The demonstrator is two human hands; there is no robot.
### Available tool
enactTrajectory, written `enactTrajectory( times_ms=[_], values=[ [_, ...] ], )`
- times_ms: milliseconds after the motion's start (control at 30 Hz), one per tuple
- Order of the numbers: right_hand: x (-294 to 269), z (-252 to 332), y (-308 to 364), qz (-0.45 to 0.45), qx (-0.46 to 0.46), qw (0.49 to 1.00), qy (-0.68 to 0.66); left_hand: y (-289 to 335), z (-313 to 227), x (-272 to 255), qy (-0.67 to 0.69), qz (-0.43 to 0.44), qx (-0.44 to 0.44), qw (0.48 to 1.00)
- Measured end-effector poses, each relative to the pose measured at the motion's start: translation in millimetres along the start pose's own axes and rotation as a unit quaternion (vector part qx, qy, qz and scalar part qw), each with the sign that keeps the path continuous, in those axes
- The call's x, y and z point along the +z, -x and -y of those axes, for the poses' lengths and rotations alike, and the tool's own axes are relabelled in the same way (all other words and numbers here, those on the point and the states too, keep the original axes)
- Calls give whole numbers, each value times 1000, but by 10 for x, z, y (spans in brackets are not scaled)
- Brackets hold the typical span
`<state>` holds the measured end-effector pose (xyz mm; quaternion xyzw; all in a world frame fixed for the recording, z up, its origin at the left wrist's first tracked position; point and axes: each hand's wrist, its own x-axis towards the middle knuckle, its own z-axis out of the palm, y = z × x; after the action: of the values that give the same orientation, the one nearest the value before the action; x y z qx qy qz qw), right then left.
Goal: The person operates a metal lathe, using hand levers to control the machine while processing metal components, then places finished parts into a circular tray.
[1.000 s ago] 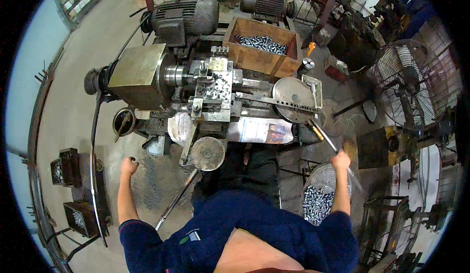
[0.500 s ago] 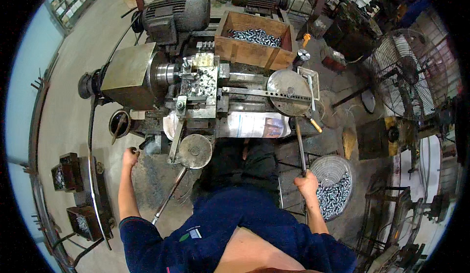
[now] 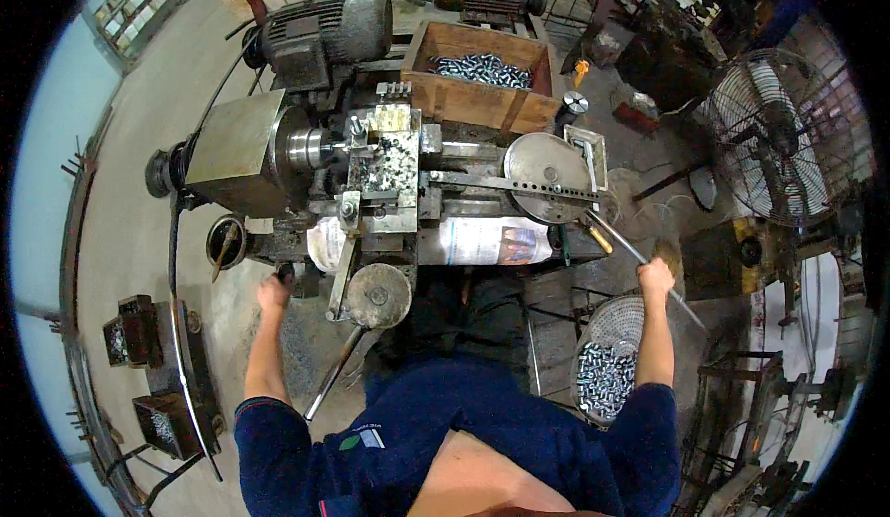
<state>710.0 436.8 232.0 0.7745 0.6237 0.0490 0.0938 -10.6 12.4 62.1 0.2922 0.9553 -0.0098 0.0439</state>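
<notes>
My right hand (image 3: 655, 277) is closed round a long metal lever (image 3: 627, 246), which slants out to the right from a round metal disc (image 3: 547, 176). A flat bar with a row of holes (image 3: 505, 183) runs from the disc to the carriage (image 3: 383, 166), which is strewn with dark chips. Left of the carriage is the spindle chuck (image 3: 306, 146) of the lathe-like machine. My left hand (image 3: 273, 293) is closed beside a dark part at the machine's front; what its fingers hold is hidden. A second lever (image 3: 336, 369) hangs from a smaller disc (image 3: 380, 295), untouched.
A wooden box (image 3: 473, 98) of shiny metal pieces stands behind the machine. Below my right arm sits a perforated basket (image 3: 619, 324) with similar pieces. A dark pot (image 3: 225, 241) with a brush is at left; a large fan (image 3: 774, 137) stands at right.
My right hand has swung the lever outward to the right and away from me. The carriage has shifted right from the chuck. My left hand has moved right, closer to the machine front.
</notes>
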Motion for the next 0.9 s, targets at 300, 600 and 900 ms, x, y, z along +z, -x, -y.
enactTrajectory(
  times_ms=[300,600,900],
  values=[
    [-107,257,-227,-30,-6,1000,6,-25,67,-274,-59,137,116,982],
    [-1030,1662,678,-217,-394,843,-296,223,338,-345,135,129,42,981],
    [-2337,4420,2308,-206,-739,597,-234,395,1296,-2541,152,-211,11,966]
  ],
)
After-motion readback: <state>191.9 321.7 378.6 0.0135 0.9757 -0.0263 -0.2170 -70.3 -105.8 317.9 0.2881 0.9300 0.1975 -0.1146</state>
